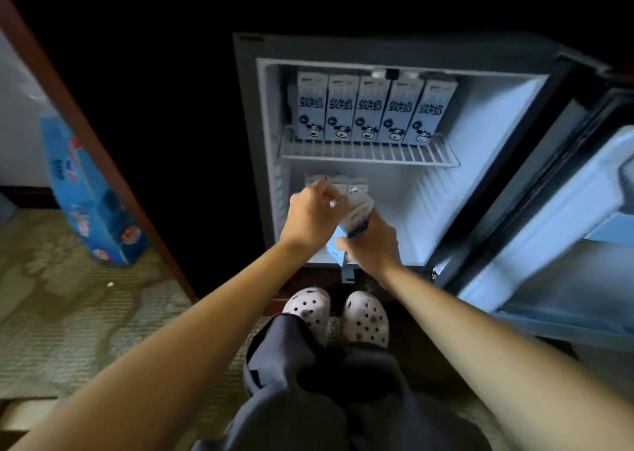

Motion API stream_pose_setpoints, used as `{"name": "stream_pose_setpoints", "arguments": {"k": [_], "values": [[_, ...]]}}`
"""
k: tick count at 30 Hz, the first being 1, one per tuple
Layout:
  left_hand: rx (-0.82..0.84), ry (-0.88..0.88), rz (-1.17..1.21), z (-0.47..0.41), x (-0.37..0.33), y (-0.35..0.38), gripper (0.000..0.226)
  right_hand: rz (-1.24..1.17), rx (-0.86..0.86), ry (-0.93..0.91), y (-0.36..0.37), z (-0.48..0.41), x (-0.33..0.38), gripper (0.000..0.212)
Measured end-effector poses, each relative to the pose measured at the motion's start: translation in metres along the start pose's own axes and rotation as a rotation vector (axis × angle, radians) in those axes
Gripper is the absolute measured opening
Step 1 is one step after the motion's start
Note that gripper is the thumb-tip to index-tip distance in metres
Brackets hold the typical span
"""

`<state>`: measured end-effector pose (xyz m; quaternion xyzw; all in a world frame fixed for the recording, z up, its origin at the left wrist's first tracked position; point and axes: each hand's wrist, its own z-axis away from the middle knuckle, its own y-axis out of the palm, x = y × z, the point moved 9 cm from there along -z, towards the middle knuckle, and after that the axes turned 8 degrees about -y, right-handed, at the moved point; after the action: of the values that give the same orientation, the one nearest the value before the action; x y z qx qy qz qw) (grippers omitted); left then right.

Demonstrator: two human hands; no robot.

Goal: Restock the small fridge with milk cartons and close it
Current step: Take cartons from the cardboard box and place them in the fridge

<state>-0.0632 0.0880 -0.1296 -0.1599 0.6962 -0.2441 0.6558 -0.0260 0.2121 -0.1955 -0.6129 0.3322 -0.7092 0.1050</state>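
Fridge: one small fridge point(247, 142), its door point(549, 227) swung wide to the right of both hands.
Upper cartons: five upper cartons point(372, 111) stand upright side by side on the wire shelf point(370, 155), above and beyond the fingertips. They fill the shelf's left and middle.
Lower cartons: the tops of about three lower cartons point(356, 184) show at the back left of the bottom compartment, just past the left fingertips. The hands hide the rest, so the count is unsure.
Held carton: one held carton point(356, 222), tilted, sits between the two hands at the front of the bottom compartment.
Left hand: the left hand point(314, 215) has its fingers curled close together at the tops of the lower cartons. Whether they pinch one I cannot tell.
Right hand: the right hand point(372, 241) has fingers and thumb wrapped round the held carton.
Edges: the wire shelf's front rail runs above both hands; the fridge's bottom lip lies under the wrists.
Open room: right of the right fingers, white floor and back wall show up to the side wall.
Floor: two pale clogs point(365, 318) behind the wrists; one blue box point(85, 193) stands well left of the left hand.
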Motion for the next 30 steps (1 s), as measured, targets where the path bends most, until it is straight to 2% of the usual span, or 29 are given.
{"name": "stream_pose_setpoints", "arguments": {"k": [8, 14, 19, 21, 22, 25, 28, 30], "values": [[0.093, -0.168, -0.047, -0.066, 0.053, 0.086, 0.023, -0.032, -0.092, 0.198, 0.007, -0.067, -0.103, 0.043], [0.121, -0.315, -0.08, -0.118, 0.117, 0.123, 0.027, -0.045, -0.164, 0.217, 0.021, -0.126, -0.136, 0.048], [0.165, -0.543, -0.043, -0.15, 0.171, 0.14, 0.033, -0.079, -0.257, 0.245, 0.022, -0.155, -0.161, 0.045], [0.094, -0.575, -0.046, -0.16, 0.181, 0.137, 0.016, -0.092, -0.292, 0.241, 0.018, -0.164, -0.166, 0.043], [0.067, -0.574, -0.042, -0.164, 0.185, 0.137, 0.015, -0.091, -0.303, 0.243, 0.017, -0.168, -0.168, 0.043], [0.024, -0.574, -0.084, -0.174, 0.192, 0.137, 0.046, -0.073, -0.309, 0.239, 0.015, -0.182, -0.17, 0.049], [0.023, -0.57, -0.03, -0.186, 0.194, 0.139, 0.053, -0.025, -0.278, 0.22, 0.017, -0.196, -0.169, 0.054], [0.027, -0.565, -0.003, -0.19, 0.193, 0.141, 0.049, -0.015, -0.262, 0.202, 0.018, -0.203, -0.168, 0.057]]}}
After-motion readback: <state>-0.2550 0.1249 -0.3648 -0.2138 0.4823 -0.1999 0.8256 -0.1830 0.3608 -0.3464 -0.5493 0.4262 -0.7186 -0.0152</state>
